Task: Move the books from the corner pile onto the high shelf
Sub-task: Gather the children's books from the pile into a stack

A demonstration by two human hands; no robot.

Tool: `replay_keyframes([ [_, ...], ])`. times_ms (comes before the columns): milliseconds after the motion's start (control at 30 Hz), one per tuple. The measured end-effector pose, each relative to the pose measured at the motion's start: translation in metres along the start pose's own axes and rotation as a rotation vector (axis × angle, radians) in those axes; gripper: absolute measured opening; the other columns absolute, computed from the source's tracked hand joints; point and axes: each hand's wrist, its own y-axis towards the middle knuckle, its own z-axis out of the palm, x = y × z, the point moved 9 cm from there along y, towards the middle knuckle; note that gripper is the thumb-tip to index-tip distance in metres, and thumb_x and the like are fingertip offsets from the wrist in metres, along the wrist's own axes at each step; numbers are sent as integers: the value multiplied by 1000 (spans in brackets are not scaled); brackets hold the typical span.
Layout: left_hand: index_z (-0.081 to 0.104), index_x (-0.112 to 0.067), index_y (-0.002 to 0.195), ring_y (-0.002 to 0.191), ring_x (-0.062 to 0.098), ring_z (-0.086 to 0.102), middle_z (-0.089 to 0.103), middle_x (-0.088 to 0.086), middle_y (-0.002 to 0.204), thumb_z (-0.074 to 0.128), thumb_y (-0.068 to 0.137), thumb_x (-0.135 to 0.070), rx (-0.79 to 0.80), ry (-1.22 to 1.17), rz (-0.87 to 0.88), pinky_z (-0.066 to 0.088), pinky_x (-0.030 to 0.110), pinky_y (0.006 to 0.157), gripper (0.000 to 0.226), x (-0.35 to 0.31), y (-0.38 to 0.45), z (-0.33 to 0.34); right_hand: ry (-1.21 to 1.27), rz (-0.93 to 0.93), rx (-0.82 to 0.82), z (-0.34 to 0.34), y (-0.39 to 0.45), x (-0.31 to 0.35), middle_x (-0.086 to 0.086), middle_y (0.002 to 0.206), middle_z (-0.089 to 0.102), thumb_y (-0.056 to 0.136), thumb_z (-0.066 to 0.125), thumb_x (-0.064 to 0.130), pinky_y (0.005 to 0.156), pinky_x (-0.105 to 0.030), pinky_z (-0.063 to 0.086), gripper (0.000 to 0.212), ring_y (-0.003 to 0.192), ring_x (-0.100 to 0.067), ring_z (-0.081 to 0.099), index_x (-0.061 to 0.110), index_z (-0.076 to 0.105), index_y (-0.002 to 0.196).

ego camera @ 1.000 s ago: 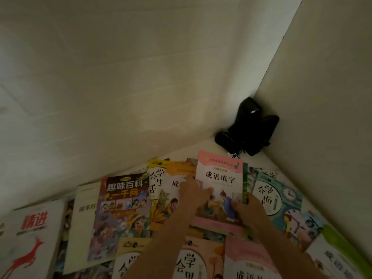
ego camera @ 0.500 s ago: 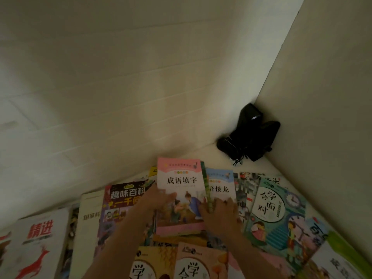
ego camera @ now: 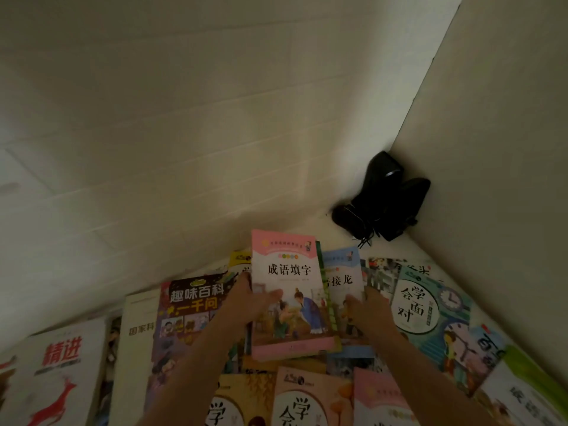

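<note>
Several children's books lie spread flat over a white surface in a corner. A pink-covered book (ego camera: 289, 272) sits in the middle, and my left hand (ego camera: 249, 302) grips its left edge with the thumb across the cover. To its right lies a blue-covered book (ego camera: 342, 279), partly under the pink one. My right hand (ego camera: 367, 309) rests on the blue book's lower right part, its fingers over the right edge. A teal book with a clock (ego camera: 430, 309) lies further right, a purple cartoon encyclopedia (ego camera: 190, 309) to the left.
A black device with a tangled cord (ego camera: 384, 201) sits in the far corner where the two white walls meet. A white book with a red deer (ego camera: 52, 379) lies at the left. More books cover the near edge (ego camera: 307, 401).
The pink book has shifted from right of centre to the left, uncovering the blue book. My right hand left the pink book and moved onto the blue one. The camera tilted slightly.
</note>
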Motion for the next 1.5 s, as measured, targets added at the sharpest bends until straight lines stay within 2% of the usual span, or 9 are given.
replay_keyframes([
  [233, 48, -21, 131, 111, 25, 58, 59, 2, 129, 78, 78, -13, -36, -287, -48, 48, 44, 97, 62, 8, -5, 1, 1, -237, -344, -129, -8, 39, -19, 90, 63, 98, 50, 22, 60, -39, 49, 22, 70, -33, 60, 7, 53, 115],
  [367, 11, -37, 146, 122, 28, 52, 49, 1, 137, 80, 75, -29, 4, -380, -46, 43, 51, 103, 99, 3, -7, 2, 214, -208, -108, -105, -12, 68, -9, 96, 67, 97, 55, 24, 75, -43, 54, 23, 83, -30, 63, 10, 60, 114],
  [467, 47, -25, 135, 104, 31, 65, 61, 9, 127, 65, 67, -67, 120, -599, -119, 50, 53, 92, 82, 7, -9, 12, 119, -212, 93, -18, -24, 76, -7, 107, 66, 97, 54, 29, 78, -35, 53, 36, 88, -23, 62, 7, 56, 127],
  [567, 59, -23, 113, 102, 26, 61, 64, 1, 107, 72, 80, -40, 50, -347, -33, 51, 38, 83, 39, -2, -5, 16, 70, -278, 149, 33, -32, 72, -3, 79, 62, 99, 51, 31, 58, -14, 43, 31, 62, -12, 54, 5, 66, 109],
  [667, 62, -20, 99, 98, 26, 60, 65, 5, 103, 83, 71, -11, -61, -279, -33, 51, 38, 85, 37, 0, 0, 18, 24, -325, -38, -2, -30, 51, -7, 84, 59, 100, 43, 37, 76, -30, 46, 43, 75, -17, 53, 5, 69, 89],
  [800, 66, -18, 97, 92, 28, 65, 70, 7, 101, 83, 69, -10, 21, -356, -60, 54, 40, 81, 33, -6, 1, 41, -260, -3, -373, -113, -12, -52, -19, 130, 53, 90, 58, 46, 99, -46, 43, 55, 119, -36, 49, 9, 52, 131],
  [967, 66, -23, 106, 102, 28, 65, 71, 4, 110, 87, 57, -15, 233, -326, -41, 51, 51, 93, 54, -21, 6, 95, -238, 339, -167, -126, -8, -137, -27, 139, 40, 64, 83, 53, 96, -46, 46, 113, 124, -39, 45, -4, 25, 142],
  [1233, 66, -32, 93, 90, 16, 63, 70, -6, 97, 89, 62, -17, 185, -144, -15, 49, 29, 67, 41, -2, 24, 108, 13, 114, -344, -143, 8, -125, -18, 106, 63, 85, 68, 19, 79, -44, 54, 28, 90, -32, 59, 9, 57, 109],
  [1500, 66, -34, 93, 72, 11, 55, 70, -24, 68, 89, 64, -23, 226, -130, -23, 46, 27, 61, 39, 1, 15, 109, 97, -243, -316, -198, 16, -31, -6, 96, 65, 92, 60, 15, 75, -41, 54, 19, 84, -26, 62, 19, 57, 111],
])
